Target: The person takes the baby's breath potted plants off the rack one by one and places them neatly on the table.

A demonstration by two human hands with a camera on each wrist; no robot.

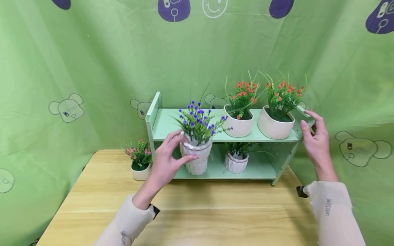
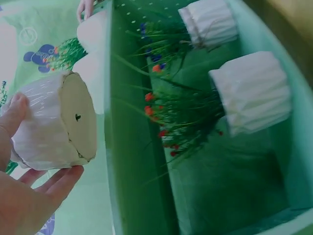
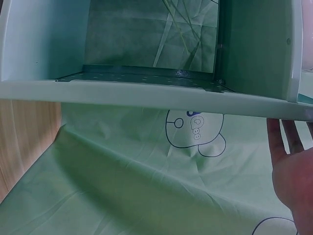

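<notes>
My left hand grips a white ribbed flowerpot of purple flowers, thumb on one side and fingers on the other. The pot is held in front of the upper board's edge of a pale green two-tier shelf; its bottom shows in the left wrist view. My right hand holds the shelf's right end panel, with fingers against its outer side. On the lower tier stand a white pot with purple flowers and one with red flowers, the latter partly hidden behind the held pot in the head view.
Two cream pots of orange-red flowers, one inner and one outer, stand on the upper tier's right half. A small pot of pink flowers sits left of the shelf on the wooden table. A green cloth hangs behind.
</notes>
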